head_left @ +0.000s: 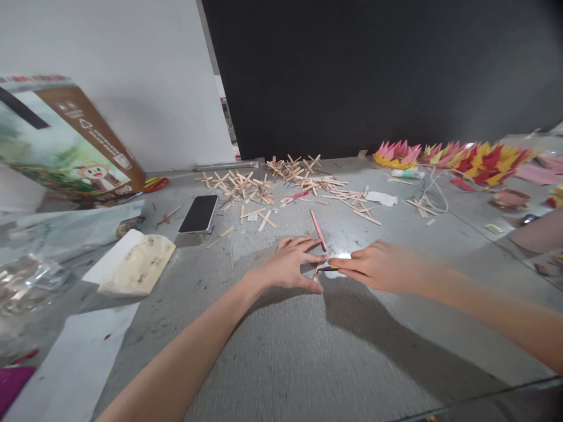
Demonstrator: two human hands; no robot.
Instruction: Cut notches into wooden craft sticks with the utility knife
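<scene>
My left hand (292, 265) lies spread on the grey table, its thumb and forefinger reaching to the two ends of a short wooden craft stick (317, 274). From the right, my right hand (373, 266) pinches a slim tool with a black front end (326, 269) and a yellow part; its exact kind is too small to tell. The tool's tip is at the stick, between the left thumb and forefinger. Just beyond my left fingertips lies a red-and-white patterned thin rod (317, 230).
Crossed craft sticks (246, 186) are heaped toward the wall. A phone (199, 214), a paper-wrapped pack (138, 264), a white sheet (74, 357) and a printed box (74, 140) are at left. Folded paper flowers (479, 164), a white cable (435, 196) and a pink cup (510, 198) stand right.
</scene>
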